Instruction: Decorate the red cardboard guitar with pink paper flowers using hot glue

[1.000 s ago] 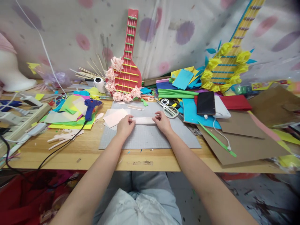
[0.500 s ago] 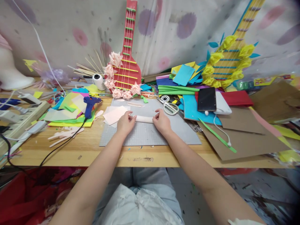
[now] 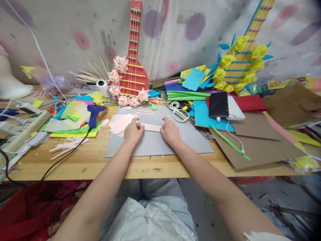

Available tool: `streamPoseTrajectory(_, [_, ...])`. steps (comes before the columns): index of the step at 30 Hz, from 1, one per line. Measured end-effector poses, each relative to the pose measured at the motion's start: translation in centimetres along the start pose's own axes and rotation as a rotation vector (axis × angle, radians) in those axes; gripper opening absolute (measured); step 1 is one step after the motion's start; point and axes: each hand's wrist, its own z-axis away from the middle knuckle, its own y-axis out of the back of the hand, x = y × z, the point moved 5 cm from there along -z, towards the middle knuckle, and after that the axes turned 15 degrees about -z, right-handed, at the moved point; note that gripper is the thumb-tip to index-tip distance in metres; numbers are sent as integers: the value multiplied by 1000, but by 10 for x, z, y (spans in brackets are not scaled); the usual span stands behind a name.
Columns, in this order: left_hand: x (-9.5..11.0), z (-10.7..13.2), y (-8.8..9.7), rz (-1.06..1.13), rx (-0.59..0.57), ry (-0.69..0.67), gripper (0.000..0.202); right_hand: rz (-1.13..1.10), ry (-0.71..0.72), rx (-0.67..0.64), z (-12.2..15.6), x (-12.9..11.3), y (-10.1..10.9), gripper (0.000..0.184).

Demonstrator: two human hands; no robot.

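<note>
A narrow folded strip of pale pink paper [image 3: 152, 128] stretches between my two hands over the grey cutting mat [image 3: 160, 147]. My left hand [image 3: 133, 132] pinches its left end, and my right hand [image 3: 170, 130] grips the right end. Flat pale pink sheets [image 3: 120, 123] lie just left of my left hand. Beyond my right hand rest grey-handled scissors [image 3: 181, 115]. A thin pink scrap [image 3: 143, 112] sits at the far part of the mat.
At the back stand a red paper guitar [image 3: 134, 80] with pink flowers and a yellow one [image 3: 238, 67]. A blue glue gun [image 3: 94, 115] rests on coloured sheets at left. To the right are a phone [image 3: 218, 105] and brown cardboard [image 3: 260, 147].
Both hands still hold the strip, which now looks flatter and narrower. My right fingers have curled over its end a little. The whole view has shifted slightly.
</note>
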Motion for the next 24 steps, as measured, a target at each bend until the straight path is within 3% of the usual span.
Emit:
streamPoseTrajectory(12, [12,-5,1,-232,50,-112,41,79,-13,-45,-1,2,-3,35])
streamPoseTrajectory(24, [13,-9,-3,-272,47,-144,37,104,-26,-80,0,-1,-1,30])
